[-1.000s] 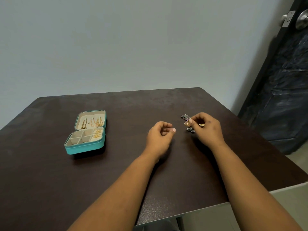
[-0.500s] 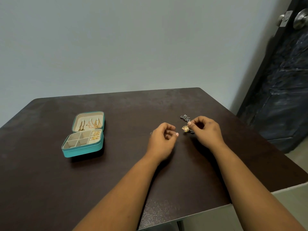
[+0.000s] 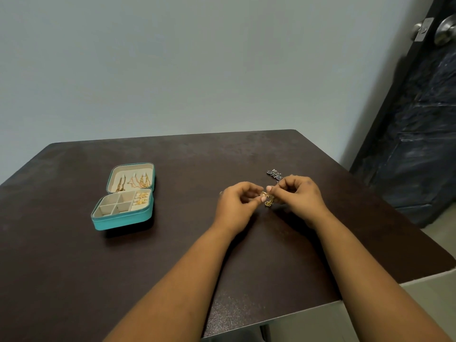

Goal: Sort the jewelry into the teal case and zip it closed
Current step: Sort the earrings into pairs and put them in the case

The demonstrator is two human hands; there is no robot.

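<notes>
Dark table (image 3: 74, 267); teal case (image 3: 123, 219) lies open at its left, gold pieces already in the lid and right-hand compartments, four front cells bare. Well right of it, left hand (image 3: 234, 208) and right hand (image 3: 302, 196) both pinch one small gold piece (image 3: 268, 201) between fingertips, just above the tabletop. Dark beaded piece (image 3: 274, 174) lies behind the right hand. Step in hand: picking up one item. Next likely calls for carrying it across to an empty cell.

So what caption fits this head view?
Both hands pinch a gold jewelry piece beside the open teal case.
</notes>
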